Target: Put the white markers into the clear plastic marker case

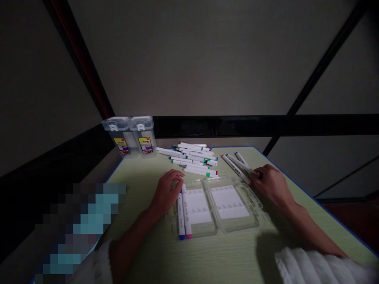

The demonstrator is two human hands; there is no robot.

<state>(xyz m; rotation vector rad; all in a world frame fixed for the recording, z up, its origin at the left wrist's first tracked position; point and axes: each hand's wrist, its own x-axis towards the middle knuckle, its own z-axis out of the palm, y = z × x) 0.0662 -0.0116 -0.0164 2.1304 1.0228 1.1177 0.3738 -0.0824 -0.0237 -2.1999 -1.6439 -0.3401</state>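
A clear plastic case [219,230] lies unfolded on the table, with white paper inserts [229,201] inside. Along its left side rest a blue-capped marker [181,217] and a pink-capped marker [187,217], side by side. My left hand [167,191] is at their far ends, fingers curled, thumb against the top of the blue-capped one. To the right of the case, my right hand [274,183] grips the near end of a white marker [241,162]; its fingertips are partly hidden. Beside it lie a red-ended marker [233,165] and another white marker [241,157].
Several white markers with coloured ends lie in a loose pile [195,157] beyond the case. Two lidded clear boxes [145,138] with marker labels stand at the back left. The table [207,260] has a blue edge and meets a wall behind.
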